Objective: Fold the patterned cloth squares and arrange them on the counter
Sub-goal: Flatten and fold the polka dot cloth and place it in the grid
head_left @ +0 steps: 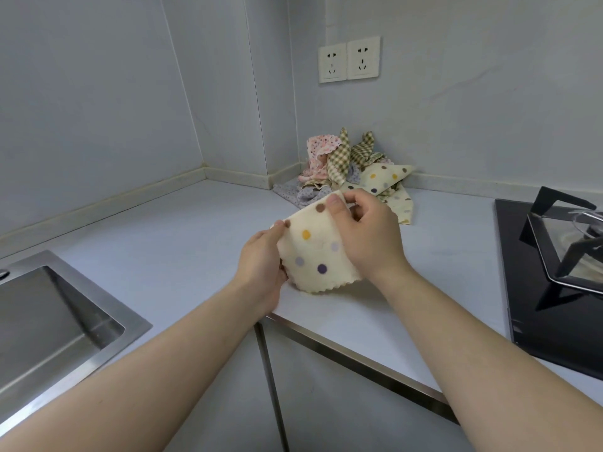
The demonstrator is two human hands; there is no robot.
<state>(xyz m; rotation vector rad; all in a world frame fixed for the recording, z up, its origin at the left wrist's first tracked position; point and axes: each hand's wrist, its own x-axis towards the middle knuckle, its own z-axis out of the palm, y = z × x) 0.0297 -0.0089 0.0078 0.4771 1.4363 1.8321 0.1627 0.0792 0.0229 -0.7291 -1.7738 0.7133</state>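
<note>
With my left hand (261, 259) and right hand (365, 236) both pinching the dotted cloth (318, 252) just above the desk (195, 230), a loose grip could let its scalloped edges slide apart, leaving a crooked fold.

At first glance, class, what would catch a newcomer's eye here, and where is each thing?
The left hand and right hand hold a cream dotted cloth in the middle, above the counter. Behind it, a heap of patterned cloths sits in the wall corner. A steel sink lies at the left, a black stove at the right.
</note>
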